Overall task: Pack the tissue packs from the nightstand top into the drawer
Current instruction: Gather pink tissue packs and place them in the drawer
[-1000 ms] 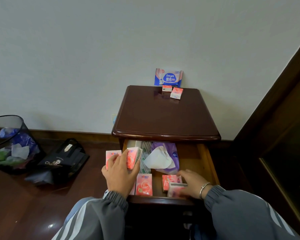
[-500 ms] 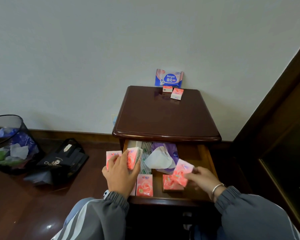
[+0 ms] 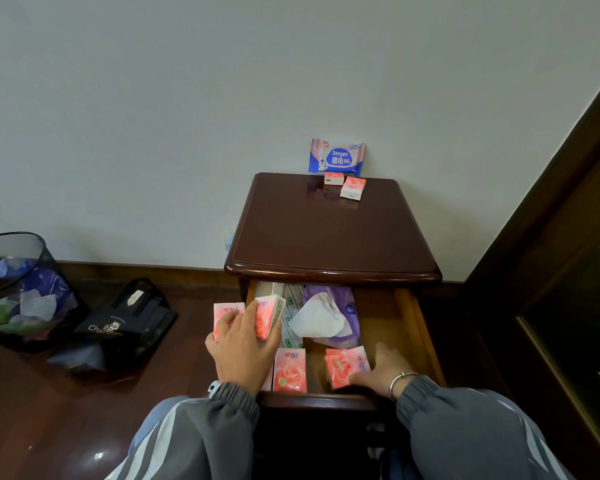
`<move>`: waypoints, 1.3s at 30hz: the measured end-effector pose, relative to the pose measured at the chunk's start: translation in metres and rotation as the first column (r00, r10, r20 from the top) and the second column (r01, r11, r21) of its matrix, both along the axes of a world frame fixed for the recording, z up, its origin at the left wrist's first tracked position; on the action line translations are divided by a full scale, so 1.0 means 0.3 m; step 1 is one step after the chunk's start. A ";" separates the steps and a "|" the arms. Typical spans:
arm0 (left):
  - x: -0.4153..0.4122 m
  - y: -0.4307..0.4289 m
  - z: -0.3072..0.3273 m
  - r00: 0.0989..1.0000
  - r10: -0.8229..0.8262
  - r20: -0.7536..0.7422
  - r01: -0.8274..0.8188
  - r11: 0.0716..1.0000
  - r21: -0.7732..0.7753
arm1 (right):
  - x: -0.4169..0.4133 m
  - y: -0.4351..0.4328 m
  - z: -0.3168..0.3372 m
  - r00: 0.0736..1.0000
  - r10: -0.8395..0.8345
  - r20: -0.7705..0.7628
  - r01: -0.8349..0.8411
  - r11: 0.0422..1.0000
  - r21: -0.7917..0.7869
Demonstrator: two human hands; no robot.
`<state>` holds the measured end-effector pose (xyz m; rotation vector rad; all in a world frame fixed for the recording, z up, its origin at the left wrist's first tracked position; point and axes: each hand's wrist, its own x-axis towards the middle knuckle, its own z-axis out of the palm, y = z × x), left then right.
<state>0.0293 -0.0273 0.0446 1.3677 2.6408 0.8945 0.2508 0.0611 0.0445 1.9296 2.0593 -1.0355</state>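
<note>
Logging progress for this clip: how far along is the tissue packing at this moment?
Partly done. One pink pack lies at the front of the open drawer. The left hand holds two pink packs above the drawer's left edge; the right hand presses on a pink stack inside. Left on the nightstand top: two small pink packs and a blue wipes packet by the wall.

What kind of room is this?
Probably a bedroom at home. There's a small wooden nightstand against the wall with its drawer pulled open, a waste bin on the wooden floor, and tissue packs on top.
</note>
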 end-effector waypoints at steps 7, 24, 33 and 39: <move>0.000 -0.001 -0.003 1.000 -0.003 -0.010 0.003 1.000 -0.002 | -0.042 0.029 -0.021 0.958 -0.141 -0.252 0.102 0.981 -0.163; -0.004 -0.002 -0.008 1.000 0.003 0.011 -0.003 1.000 0.010 | -0.046 0.039 -0.071 0.915 -0.261 -0.307 0.131 0.913 -0.387; -0.004 -0.002 -0.002 0.999 0.007 0.033 -0.007 1.000 0.002 | -0.023 0.052 -0.050 0.736 -0.348 -0.581 0.045 0.881 -0.471; 0.001 0.000 0.007 1.000 0.011 0.027 -0.011 1.000 0.021 | -0.034 0.137 0.050 0.933 0.092 -0.347 -0.213 0.921 -0.327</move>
